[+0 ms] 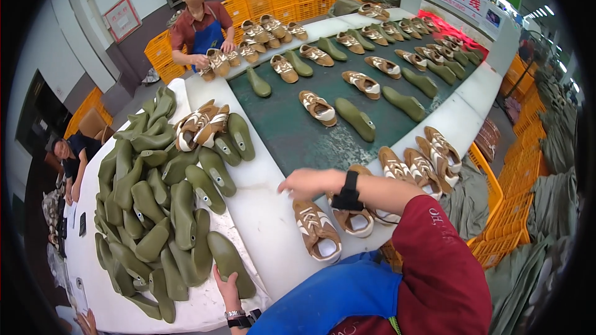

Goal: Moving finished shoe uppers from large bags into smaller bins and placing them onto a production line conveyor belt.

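The fingers of your left hand (pixel 228 288) are partly hidden under the smooth, olive-green, foot-shaped last (pixel 231 263) at 7 o'clock; the hand is curled on its lower left edge and has hold of it. Your right hand (pixel 307 184), just below centre toward 6 o'clock, is blurred, fingers loosely bent; its underside is hidden, so you cannot tell how far open it is or whether it grips anything. Your right forearm covers parts of the brown-and-white lace-up shoes behind it. Another person's hand (pixel 85 321) is cut off at 8 o'clock.

Your last looks matt and plain, its rounded broad end pointing toward 11 o'clock. It lies beside the heaped olive-green lasts (pixel 146 198) at 8 o'clock.

The white table (pixel 261 211) has a scuffed dark-green panel (pixel 279 133) set in it, bearing rows of shoes and lasts. A co-worker in a blue apron (pixel 208 37) handles shoes at 11 o'clock; orange plastic crates (pixel 304 9) stand at 12 o'clock.
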Motion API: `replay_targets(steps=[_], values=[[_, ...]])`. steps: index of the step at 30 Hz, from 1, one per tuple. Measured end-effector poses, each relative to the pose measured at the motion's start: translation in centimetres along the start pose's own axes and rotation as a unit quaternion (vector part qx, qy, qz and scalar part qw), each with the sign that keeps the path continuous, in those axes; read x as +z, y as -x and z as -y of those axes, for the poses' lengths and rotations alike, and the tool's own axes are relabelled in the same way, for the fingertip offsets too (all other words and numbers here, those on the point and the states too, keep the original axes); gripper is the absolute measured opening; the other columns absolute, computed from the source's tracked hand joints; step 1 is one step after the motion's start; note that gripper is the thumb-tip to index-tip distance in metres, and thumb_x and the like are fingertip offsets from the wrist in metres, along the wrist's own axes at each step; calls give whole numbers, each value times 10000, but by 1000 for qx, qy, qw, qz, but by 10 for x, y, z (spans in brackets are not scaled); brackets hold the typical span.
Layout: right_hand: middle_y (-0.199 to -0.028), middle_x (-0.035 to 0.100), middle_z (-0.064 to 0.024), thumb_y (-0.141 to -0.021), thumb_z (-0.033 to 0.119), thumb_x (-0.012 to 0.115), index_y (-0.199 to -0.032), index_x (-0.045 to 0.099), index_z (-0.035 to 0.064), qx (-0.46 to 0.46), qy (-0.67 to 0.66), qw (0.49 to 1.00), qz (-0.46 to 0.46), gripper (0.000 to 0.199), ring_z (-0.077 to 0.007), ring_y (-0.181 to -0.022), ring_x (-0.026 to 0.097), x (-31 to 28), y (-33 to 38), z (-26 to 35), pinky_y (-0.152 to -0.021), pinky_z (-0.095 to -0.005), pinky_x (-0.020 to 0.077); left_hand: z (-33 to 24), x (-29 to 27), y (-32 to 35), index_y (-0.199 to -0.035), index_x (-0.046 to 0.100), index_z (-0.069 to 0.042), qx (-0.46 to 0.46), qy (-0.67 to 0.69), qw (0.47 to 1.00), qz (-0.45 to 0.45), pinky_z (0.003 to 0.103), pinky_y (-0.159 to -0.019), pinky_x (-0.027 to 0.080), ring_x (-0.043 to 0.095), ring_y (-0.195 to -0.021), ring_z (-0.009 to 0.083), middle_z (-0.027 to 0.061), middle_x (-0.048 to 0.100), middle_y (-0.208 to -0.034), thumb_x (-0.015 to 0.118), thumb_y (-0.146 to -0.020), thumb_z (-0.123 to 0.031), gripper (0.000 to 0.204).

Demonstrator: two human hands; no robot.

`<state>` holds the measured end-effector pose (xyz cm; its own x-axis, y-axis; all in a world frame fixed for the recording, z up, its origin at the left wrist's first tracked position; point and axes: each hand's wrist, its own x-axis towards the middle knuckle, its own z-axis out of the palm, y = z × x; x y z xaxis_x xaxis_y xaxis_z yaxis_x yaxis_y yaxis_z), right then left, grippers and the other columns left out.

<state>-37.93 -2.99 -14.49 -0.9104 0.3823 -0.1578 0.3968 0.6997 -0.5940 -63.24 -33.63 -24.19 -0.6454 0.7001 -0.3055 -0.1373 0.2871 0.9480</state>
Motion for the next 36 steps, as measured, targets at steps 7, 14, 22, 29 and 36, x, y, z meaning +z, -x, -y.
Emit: replay_targets(steps=[7,14,22,29,36], values=[[-909,636,-184,-742,201,574,-1218,487,33,-181,25,974,136,512,-314,-793,618,124,3,77,-716,-387,496,6,7,10,-1369,218,-50,15,19,999,25,328,-884,410,491,-1053,231,137,447,-1240,518,-727,28,712],[-786,610,-182,-783,423,587,-1411,67,70,-18,-95,980,174,889,-246,-555,588,192,3,117,-492,-334,474,14,30,51,-1420,21,-170,-73,145,978,131,433,-922,372,377,-1187,232,86,338,-1338,484,-909,-271,697],[-770,624,-204,-771,477,562,-1323,210,14,-14,33,994,103,802,-371,-691,609,199,-2,120,-604,-441,473,5,31,62,-1403,-157,-222,-113,103,974,166,432,-931,349,290,-1242,184,39,244,-1393,450,-933,-314,773],[-680,594,-92,-777,436,582,-975,521,0,73,-229,968,65,483,-222,-549,554,173,-14,85,-485,-319,427,-22,41,55,-1414,48,-52,1,-48,976,213,312,-959,360,377,-1206,237,112,152,-1449,535,-882,-242,746],[-570,439,70,-858,295,546,-824,531,113,216,-703,677,-8,186,-23,-389,272,53,32,15,-346,-172,184,-40,62,40,-1322,354,-9,0,65,971,230,290,-886,429,517,-1067,182,132,466,-1266,573,-856,-174,541]])
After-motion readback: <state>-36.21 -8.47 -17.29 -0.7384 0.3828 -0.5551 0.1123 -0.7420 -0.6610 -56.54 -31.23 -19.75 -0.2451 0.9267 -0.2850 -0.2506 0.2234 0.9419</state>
